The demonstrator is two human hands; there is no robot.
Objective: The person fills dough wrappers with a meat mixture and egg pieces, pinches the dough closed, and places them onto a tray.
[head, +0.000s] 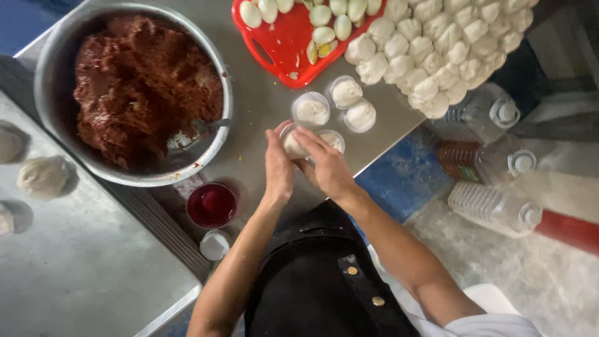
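place: food-prep kitchen | signs: steel table [262, 106], filling bowl [50, 93], dough balls [437, 43]

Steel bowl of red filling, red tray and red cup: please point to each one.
steel bowl [50, 68], head view, bare left rim.
red tray [284, 47], head view, bare middle.
red cup [212, 205], head view, liquid surface.

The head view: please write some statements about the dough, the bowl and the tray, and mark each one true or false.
1. Both hands, left hand and right hand, are closed around a dough ball in a paper cup. True.
2. The red tray holds peeled boiled eggs. True.
3. The metal bowl is filled with white flour. False: it holds a dark reddish-brown filling.
4. A spoon lies inside the bowl. True.
5. The small cup of red liquid stands on the tray. False: it stands on the table, below the bowl in the picture.
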